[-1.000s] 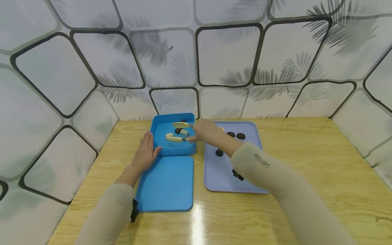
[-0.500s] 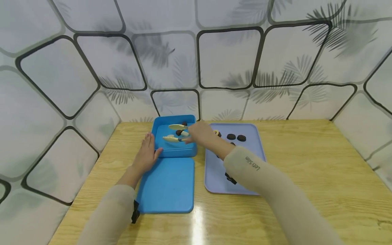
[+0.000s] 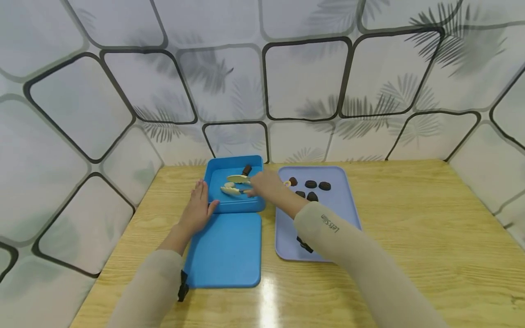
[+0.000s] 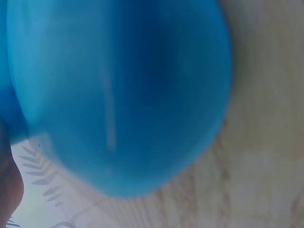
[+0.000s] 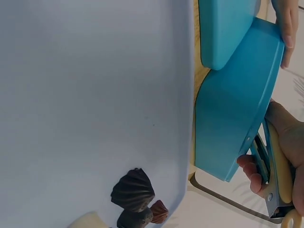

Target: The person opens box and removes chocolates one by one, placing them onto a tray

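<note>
The right hand (image 3: 265,185) reaches over the near right corner of the open blue box (image 3: 234,206) and grips a pair of cream-coloured tongs (image 3: 234,186), fingers curled round the handles; in the right wrist view the fingertips (image 5: 250,167) wrap the tongs (image 5: 278,166) just past the box's wall (image 5: 232,123). The tong tips sit spread inside the box, with a small pale piece (image 3: 229,185) between them; whether they touch it cannot be told. A dark chocolate piece (image 3: 246,170) lies at the far side of the same box, apart from the tongs. The left hand (image 3: 198,208) rests flat against the box's left wall, fingers straight and grasping nothing, thumb at the near corner; the right wrist view shows its fingers (image 5: 285,28) along the box edge. Just in front of the box, touching it, lies the blue lid (image 3: 225,250) flat on the wooden table (image 3: 410,237); the left wrist view is filled by a blurred blue surface (image 4: 118,95) over wood grain. To the right of the box, just beside it, is a lavender tray (image 3: 340,214) carrying several dark chocolates (image 3: 310,184) near its far end, a ring-shaped pale piece (image 3: 288,183) close to the right hand, and a dark shell-shaped chocolate (image 5: 133,190) seen near the tray's edge in the right wrist view
</note>
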A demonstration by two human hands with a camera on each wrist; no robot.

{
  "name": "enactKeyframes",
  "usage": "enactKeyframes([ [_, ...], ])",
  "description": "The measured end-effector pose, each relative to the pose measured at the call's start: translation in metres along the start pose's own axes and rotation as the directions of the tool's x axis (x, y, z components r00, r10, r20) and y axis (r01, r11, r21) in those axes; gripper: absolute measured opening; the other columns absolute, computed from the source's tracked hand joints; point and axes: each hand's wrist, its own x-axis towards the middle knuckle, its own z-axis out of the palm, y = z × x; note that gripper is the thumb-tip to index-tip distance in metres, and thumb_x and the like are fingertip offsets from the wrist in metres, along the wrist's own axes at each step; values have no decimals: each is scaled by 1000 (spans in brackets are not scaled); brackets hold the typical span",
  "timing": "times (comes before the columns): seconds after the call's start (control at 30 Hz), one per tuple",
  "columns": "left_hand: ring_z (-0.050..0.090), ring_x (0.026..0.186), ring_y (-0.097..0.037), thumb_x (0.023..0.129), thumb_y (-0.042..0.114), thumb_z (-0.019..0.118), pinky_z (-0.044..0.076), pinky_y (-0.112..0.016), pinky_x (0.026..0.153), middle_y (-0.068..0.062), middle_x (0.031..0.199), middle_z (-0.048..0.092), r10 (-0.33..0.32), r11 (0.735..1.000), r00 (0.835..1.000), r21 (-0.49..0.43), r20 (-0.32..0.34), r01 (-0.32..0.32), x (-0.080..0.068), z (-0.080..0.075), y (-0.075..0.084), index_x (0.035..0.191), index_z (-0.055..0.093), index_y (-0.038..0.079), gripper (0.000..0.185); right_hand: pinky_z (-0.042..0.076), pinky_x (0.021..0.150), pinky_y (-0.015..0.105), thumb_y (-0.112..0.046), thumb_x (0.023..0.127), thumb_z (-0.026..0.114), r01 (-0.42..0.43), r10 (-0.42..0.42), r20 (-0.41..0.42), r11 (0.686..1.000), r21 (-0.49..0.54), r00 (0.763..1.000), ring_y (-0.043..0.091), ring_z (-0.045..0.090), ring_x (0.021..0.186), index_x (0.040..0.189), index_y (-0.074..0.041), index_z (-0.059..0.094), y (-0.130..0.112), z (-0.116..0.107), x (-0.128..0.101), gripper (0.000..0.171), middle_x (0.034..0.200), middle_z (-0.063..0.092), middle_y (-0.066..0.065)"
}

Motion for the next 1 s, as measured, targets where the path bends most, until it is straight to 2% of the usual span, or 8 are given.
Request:
enactKeyframes([
  [0.13, 11, 140, -48, 101, 27, 44, 13, -54, 115, -36, 150, 11, 17, 1000, 999, -8, -35, -17, 0, 0, 0, 141, 14, -21, 69, 55, 61, 31, -55, 85, 61, -40, 39, 45, 999, 35, 998, 14, 59, 73, 97, -16, 73, 0, 6, 8, 42, 80, 67, 1],
  [0.2, 12, 140, -48, 100, 26, 45, 14, -55, 114, -37, 149, 12, 23, 1000, 998, -12, -52, -23, 0, 1, 0, 140, 16, -22, 68, 56, 62, 32, -54, 87, 60, -31, 30, 14, 999, 29, 999, 15, 62, 77, 95, -15, 72, 2, 10, 7, 42, 85, 68, 2],
  [0.37, 8, 142, -46, 101, 26, 44, 13, -54, 115, -36, 151, 10, -2, 1000, 1000, -14, -20, 1, 0, 1, 0, 141, 13, -20, 70, 51, 52, 28, -60, 90, 47, 93, -120, -208, 986, -135, 971, 11, 55, 61, 70, -14, 68, 12, 43, 14, 54, 71, 63, -1],
  [0.47, 5, 142, -45, 101, 27, 43, 11, -53, 115, -34, 152, 7, -23, 999, 1000, -28, 9, 23, -1, 0, 0, 143, 9, -19, 70, 50, 53, 25, -57, 91, 48, 123, -187, -272, 964, -237, 944, 12, 55, 61, 71, -12, 69, 15, 47, 12, 54, 72, 63, -1],
  [0.5, 5, 142, -45, 101, 27, 43, 11, -53, 115, -34, 152, 7, -27, 999, 1000, -36, 13, 28, -1, 0, 0, 143, 8, -18, 71, 53, 57, 26, -51, 90, 55, 118, -187, -266, 959, -256, 945, 14, 60, 67, 78, -9, 71, 12, 33, 0, 47, 78, 66, 1],
  [0.7, 4, 143, -44, 102, 29, 41, 11, -53, 115, -33, 153, 5, -33, 998, 999, -47, 9, 33, 1, 2, -1, 143, 8, -18, 71, 52, 56, 23, -50, 91, 54, 102, -255, -426, 932, -349, 868, 16, 60, 66, 89, -1, 67, 17, 17, -29, 51, 78, 65, 5],
  [0.9, 5, 142, -45, 102, 31, 40, 11, -53, 115, -34, 152, 5, -24, 998, 1000, -51, 2, 24, 0, 2, -1, 143, 8, -18, 71, 48, 58, 26, -56, 84, 60, 77, -329, -567, 903, -422, 755, 16, 59, 62, 87, -2, 69, 23, 19, -44, 55, 74, 67, 5],
  [1.0, 7, 142, -46, 101, 28, 43, 12, -54, 115, -34, 152, 7, -14, 998, 1000, -53, -11, 14, 0, 2, 0, 142, 9, -19, 71, 46, 61, 29, -57, 83, 60, 99, -363, -593, 898, -430, 718, 18, 60, 65, 92, -1, 69, 24, 19, -54, 57, 79, 69, 6],
])
